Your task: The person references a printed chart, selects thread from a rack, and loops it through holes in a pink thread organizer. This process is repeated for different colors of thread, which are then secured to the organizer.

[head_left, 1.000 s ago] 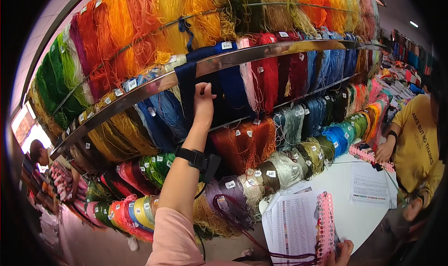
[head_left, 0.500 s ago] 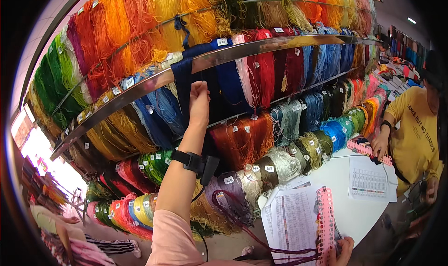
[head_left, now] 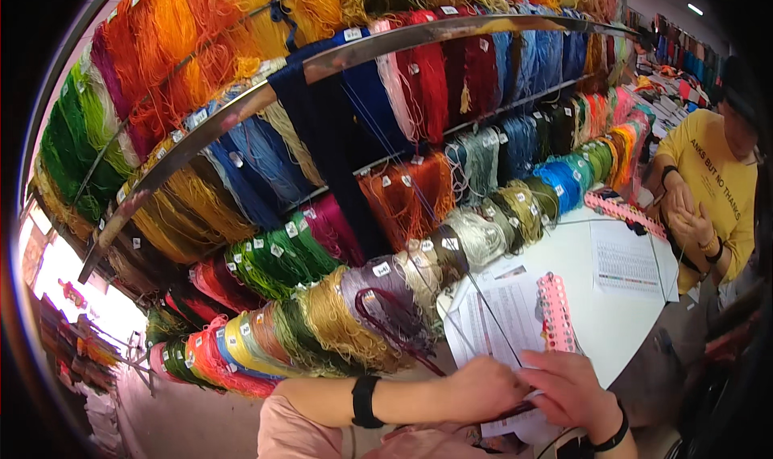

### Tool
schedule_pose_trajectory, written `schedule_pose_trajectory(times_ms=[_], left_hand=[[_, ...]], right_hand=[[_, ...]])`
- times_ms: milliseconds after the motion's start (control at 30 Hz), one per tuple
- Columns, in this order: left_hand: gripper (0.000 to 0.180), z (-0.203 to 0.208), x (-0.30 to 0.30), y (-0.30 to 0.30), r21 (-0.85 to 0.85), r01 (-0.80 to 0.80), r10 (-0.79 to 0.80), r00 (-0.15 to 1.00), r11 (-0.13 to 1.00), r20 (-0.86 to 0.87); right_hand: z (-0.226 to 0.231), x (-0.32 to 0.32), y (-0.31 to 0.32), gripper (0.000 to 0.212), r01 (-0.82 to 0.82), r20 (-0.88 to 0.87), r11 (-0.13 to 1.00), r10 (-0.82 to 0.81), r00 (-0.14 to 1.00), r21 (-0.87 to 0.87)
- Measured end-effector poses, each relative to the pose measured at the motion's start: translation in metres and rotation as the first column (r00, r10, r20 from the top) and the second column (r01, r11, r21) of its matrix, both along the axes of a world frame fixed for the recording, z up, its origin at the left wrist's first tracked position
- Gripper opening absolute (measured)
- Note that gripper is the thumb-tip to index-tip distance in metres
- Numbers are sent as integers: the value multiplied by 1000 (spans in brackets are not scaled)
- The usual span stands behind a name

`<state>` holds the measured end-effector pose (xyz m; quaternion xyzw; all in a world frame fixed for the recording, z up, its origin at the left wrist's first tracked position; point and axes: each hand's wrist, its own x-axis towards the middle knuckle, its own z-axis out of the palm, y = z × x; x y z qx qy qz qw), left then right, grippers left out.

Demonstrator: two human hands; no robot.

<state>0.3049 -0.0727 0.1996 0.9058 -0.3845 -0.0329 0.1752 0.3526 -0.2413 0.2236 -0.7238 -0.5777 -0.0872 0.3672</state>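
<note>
My left hand [head_left: 495, 389] is closed, low in front of the white table, pinching dark thread. Beside it, my right hand [head_left: 570, 388] has its bent fingers against the left fingertips, gripping the same thread. Thin dark blue strands [head_left: 409, 173] run taut from the rack down to my hands. They start near a navy skein [head_left: 326, 137] hung over a metal rail. Just beyond my hands lies a pink perforated card [head_left: 555, 310] on a printed sheet [head_left: 499, 322]. Maroon yarn [head_left: 394, 330] trails toward my hands, its end hidden beneath them.
A curved metal rail [head_left: 346, 59] crosses ahead, with rows of coloured thread skeins above and below. Another pink card [head_left: 624, 212] and printed sheet [head_left: 628, 258] lie on the white table [head_left: 584, 241]. A person in a yellow top [head_left: 717, 177] works at the right.
My left hand has come down from the navy skein to my right hand, drawing strands along. My right hand has left the pink card's lower end. The co-worker's hands have come together.
</note>
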Motion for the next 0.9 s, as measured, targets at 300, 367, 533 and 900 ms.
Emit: schedule_pose_trajectory(times_ms=[300,367,533,900], left_hand=[[16,29,-59,26,-460,-135,83,988,877,-132],[17,26,-66,28,-491,-144,59,981,859,-184],[17,17,-61,13,-583,-133,-34,963,801,-267],[14,-16,-40,-62,-749,174,-506,829,639,-238]], right_hand=[[-14,-32,-36,15,-111,-145,988,95,985,-109],[0,-41,-49,12,-152,-204,978,121,971,-143],[7,-62,-85,8,-132,-299,987,98,949,-94],[1,-110,-145,11,-142,-549,840,461,697,524]])
